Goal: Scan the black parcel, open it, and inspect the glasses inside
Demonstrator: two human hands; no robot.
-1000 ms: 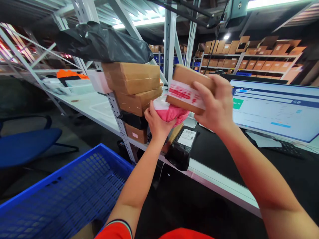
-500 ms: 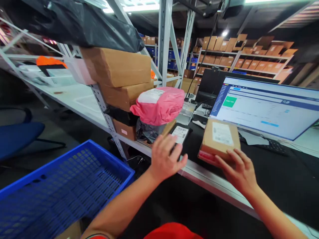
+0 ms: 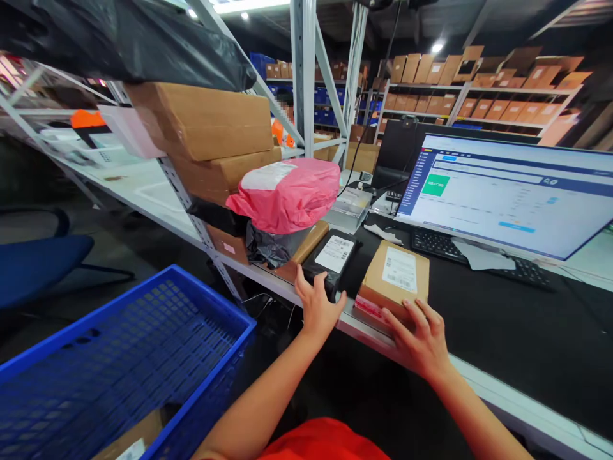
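Note:
My left hand (image 3: 317, 311) reaches to the near end of a flat black parcel (image 3: 336, 253) with a white label. Its fingers are spread around that end; whether they press on it I cannot tell. My right hand (image 3: 424, 337) has its fingers on the near right corner of a labelled cardboard box (image 3: 395, 271), with a strip of pink-red along its lower front. This box rests at the front edge of the black desktop (image 3: 502, 326), just right of the black parcel. To the left, a pink plastic-wrapped parcel (image 3: 292, 198) lies on a grey-black bag (image 3: 271, 246).
Large cardboard boxes (image 3: 205, 121) are stacked on the left, under a black-wrapped bundle (image 3: 143, 45). A blue crate (image 3: 201, 383) with a box (image 3: 136, 437) in it stands lower left. A monitor (image 3: 502, 198) and keyboard (image 3: 435, 245) sit behind the cardboard box. A metal post (image 3: 304, 83) rises beyond.
My right hand has brought the cardboard box left and down onto the desk's front edge. My left hand has come to the near end of the black parcel, fingers still spread.

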